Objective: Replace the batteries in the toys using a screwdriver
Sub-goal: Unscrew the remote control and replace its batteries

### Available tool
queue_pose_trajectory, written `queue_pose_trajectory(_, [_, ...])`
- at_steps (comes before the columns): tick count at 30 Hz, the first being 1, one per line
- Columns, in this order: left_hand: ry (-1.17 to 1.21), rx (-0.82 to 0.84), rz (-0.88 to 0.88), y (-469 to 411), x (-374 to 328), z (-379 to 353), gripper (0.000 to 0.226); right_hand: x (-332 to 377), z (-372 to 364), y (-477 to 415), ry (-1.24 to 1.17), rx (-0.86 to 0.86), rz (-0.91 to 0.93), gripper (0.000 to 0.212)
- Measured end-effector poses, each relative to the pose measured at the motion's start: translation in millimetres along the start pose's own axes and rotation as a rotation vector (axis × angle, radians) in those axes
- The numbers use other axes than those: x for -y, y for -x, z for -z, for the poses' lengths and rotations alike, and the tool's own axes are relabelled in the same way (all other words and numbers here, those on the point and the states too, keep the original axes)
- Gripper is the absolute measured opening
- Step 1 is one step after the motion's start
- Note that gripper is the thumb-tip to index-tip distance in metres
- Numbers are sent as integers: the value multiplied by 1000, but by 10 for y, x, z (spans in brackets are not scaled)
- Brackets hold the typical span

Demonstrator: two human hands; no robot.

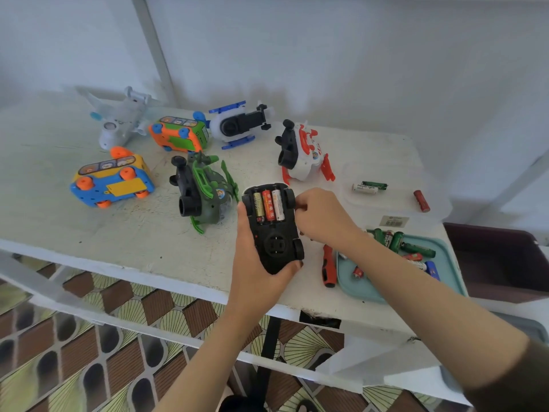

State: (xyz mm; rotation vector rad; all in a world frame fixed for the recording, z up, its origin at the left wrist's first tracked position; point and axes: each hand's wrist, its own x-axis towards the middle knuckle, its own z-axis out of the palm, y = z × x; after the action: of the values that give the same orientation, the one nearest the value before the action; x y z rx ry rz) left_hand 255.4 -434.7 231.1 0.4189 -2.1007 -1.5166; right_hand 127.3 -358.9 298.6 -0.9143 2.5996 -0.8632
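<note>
L hand (252, 263) grips upturned black toy car (271, 233) over bench (89, 221) front, long axis pointing away, 3 batteries (269, 205) exposed at far end; R hand (322, 217), curled, hold unclear, sits just right of them.

Left hand (255, 263) and right hand (322, 218) are bare, as are both forearms — a dark olive-brown sleeve (511, 379) covers the right arm from about the elbow.

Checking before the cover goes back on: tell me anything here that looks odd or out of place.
The black car in the left hand holds three mismatched batteries: gold, red and white. A red battery and two other batteries lie loose on the table, outside the teal tray.
</note>
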Motion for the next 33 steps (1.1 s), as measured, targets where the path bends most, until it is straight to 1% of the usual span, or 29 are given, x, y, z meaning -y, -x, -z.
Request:
queue_pose_trajectory(2, [15, 40, 28, 56, 4, 27, 132, 45, -14, 48, -7, -4, -5, 25])
queue_pose_trajectory(4, [9, 48, 40, 127, -9, 64, 136, 96, -28, 95, -14, 11, 20, 25])
queue_pose_trajectory(8, [-53, -80, 32, 302, -53, 162, 132, 174, 5, 115, -141, 121, 69, 28])
queue_pose_trajectory(10, [-56, -113, 31, 359, -43, 229, 133, 163, 24, 42, -195, 103, 58, 32])
queue_pose_trajectory(12, [-70, -121, 32, 382, -22, 301, 135, 111, 24, -71, -198, 46, 28, 29])
queue_pose_trajectory(14, [-85, -120, 35, 393, -14, 355, 136, 57, 6, -171, -141, 20, 19, 26])
queue_pose_trajectory(17, [-106, -136, 50, 426, 4, 406, 136, -3, -73, -301, 28, 20, 32, 21])
queue_pose_trajectory(21, [-114, -142, 59, 437, 50, 442, 138, 48, -206, -388, 183, 43, 3, 33])
queue_pose_trajectory(25, [-93, -145, 59, 436, 38, 450, 137, 189, -270, -445, 265, 63, 79, 30])
queue_pose_trajectory(26, [-91, -144, 57, 433, 36, 453, 137, 227, -285, -472, 289, 68, 82, 33])
queue_pose_trajectory(29, [-92, -136, 56, 420, 22, 459, 136, 331, -329, -543, 389, 127, 43, 48])
queue_pose_trajectory(31, [-98, -132, 60, 417, 24, 457, 136, 372, -340, -576, 432, 190, 4, 50])
queue_pose_trajectory(33, [-97, -127, 68, 414, 28, 448, 136, 393, -313, -595, 411, 263, -41, 48])
